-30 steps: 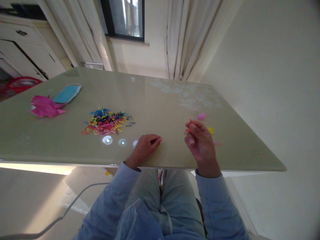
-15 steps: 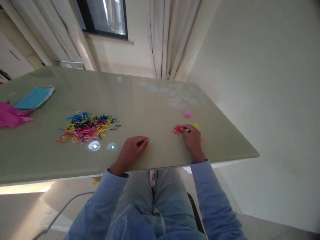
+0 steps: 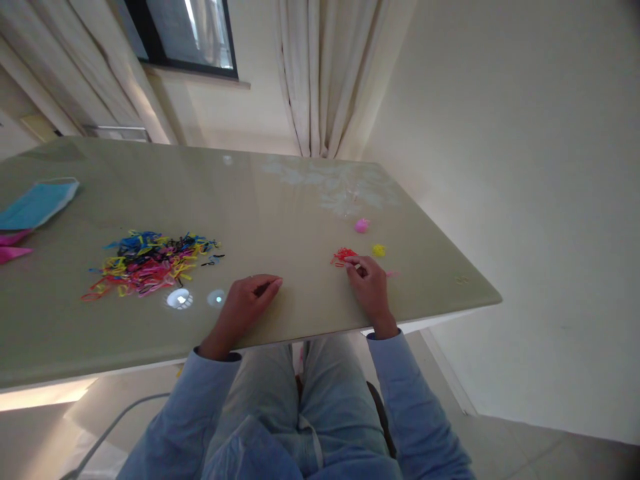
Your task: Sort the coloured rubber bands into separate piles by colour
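My left hand (image 3: 246,305) rests on the table near its front edge, its fingers curled and thumb pressed to the index finger. Whatever that pinch holds, if anything, is too small to make out. My right hand (image 3: 371,288) is closed in a pinch at the near right edge of a small heap of red rubber bands (image 3: 343,255). Its fingertips touch the heap, and I cannot see what lies between them. Left of my left hand spreads a large mixed pile of coloured rubber bands (image 3: 150,263), in blue, black, yellow, red and pink.
Beyond my right hand lie a pink clump (image 3: 361,226) and a yellow clump (image 3: 379,251). A light pink bit (image 3: 391,274) shows beside my wrist. At the far left are a blue face mask (image 3: 40,203) and a magenta piece (image 3: 14,253). A wall (image 3: 540,220) stands to the right.
The view has swung slightly to the right, so things appear shifted left. My right hand has drawn back a little from the red heap, uncovering more of the yellow clump. My left hand stays pinched.
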`<state>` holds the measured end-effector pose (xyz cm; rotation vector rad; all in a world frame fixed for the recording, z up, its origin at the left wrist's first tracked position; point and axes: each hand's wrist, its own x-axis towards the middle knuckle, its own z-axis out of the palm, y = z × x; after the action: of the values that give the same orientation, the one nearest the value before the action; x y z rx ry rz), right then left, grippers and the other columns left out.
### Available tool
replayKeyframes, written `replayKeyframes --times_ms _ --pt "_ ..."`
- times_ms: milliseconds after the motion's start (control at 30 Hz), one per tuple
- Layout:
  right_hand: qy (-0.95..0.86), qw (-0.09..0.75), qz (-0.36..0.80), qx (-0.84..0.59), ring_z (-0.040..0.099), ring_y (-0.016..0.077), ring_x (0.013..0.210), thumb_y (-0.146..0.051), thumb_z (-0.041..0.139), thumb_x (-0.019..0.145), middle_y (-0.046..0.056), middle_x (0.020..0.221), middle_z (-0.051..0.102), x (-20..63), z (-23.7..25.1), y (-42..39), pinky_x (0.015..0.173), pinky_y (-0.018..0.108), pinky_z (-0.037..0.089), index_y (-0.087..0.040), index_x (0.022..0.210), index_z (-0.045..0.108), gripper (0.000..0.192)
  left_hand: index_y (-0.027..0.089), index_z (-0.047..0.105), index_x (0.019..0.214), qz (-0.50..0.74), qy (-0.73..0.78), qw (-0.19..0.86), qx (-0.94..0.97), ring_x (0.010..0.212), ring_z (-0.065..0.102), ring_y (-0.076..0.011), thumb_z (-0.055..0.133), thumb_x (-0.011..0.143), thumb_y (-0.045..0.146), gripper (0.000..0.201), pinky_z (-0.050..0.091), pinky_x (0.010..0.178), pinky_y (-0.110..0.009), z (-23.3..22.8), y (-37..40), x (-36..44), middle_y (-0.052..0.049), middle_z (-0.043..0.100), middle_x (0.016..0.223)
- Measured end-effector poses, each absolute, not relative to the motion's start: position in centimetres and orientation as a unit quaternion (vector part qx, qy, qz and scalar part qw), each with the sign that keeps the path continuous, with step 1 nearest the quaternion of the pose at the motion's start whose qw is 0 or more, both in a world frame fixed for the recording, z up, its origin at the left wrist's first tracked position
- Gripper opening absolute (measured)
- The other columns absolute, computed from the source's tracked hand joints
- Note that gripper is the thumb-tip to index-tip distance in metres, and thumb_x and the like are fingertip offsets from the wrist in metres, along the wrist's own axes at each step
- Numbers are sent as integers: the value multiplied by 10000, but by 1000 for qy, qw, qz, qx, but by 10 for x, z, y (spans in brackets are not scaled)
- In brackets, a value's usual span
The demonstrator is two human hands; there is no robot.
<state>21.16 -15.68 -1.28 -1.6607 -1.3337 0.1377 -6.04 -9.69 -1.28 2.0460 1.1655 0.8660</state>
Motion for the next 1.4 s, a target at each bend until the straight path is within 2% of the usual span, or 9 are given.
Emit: replayKeyframes --times_ms 200,367,533,733,1033,1133,1233,1400 --pt "-622 451 110 -630 595 161 657 -261 587 837 51 869 730 210 -13 -164 661 305 487 -208 892 744 174 171 767 870 353 458 308 755 692 674 -171 560 876 458 354 499 667 -254 -9 -100 -63 -43 764 819" --pt "-599 469 161 -629 605 169 666 -319 611 843 63 887 734 218 -15 -166 628 299 475 -200 910 750 195 163 759 871 388 491 288 725 687 660 -162 549 885 460 364 493 660 -248 -6 -103 -73 -41 754 801" --pt "-603 467 175 -623 596 174 645 -368 622 842 65 835 721 222 -16 -167 609 300 466 -190 913 758 235 160 754 885 369 571 171 713 702 648 -177 510 881 448 377 487 685 -278 -3 -97 -112 -69 751 858" --pt "-614 456 169 -621 644 201 727 -411 619 840 81 886 737 223 -16 -167 669 327 505 -197 919 757 267 178 748 1044 282 665 54 690 746 651 -214 536 829 386 367 502 757 -322 12 -80 -174 -81 734 867" --pt "-619 441 160 -630 670 217 739 -433 630 828 79 893 748 225 -18 -166 716 356 540 -212 923 758 272 208 760 1075 211 649 64 728 833 661 -238 604 810 386 355 507 788 -330 11 -63 -198 -112 723 998" --pt "-622 435 156 -633 670 218 736 -440 632 822 80 894 748 226 -17 -166 723 359 542 -211 925 760 282 214 779 994 196 638 65 742 898 650 -262 629 793 339 280 503 808 -337 8 -59 -195 -119 710 1003" --pt "-623 430 152 -635 673 222 749 -448 628 823 83 901 748 226 -18 -165 717 358 540 -208 925 763 293 210 783 897 189 623 66 756 904 635 -262 578 832 315 239 494 828 -350 6 -58 -191 -121 696 968" --pt "-623 432 152 -634 672 224 745 -445 630 821 87 895 747 226 -18 -166 722 367 540 -197 927 761 300 172 754 882 178 625 49 759 880 608 -249 466 893 328 327 486 804 -351 2 -59 -185 -134 657 965"
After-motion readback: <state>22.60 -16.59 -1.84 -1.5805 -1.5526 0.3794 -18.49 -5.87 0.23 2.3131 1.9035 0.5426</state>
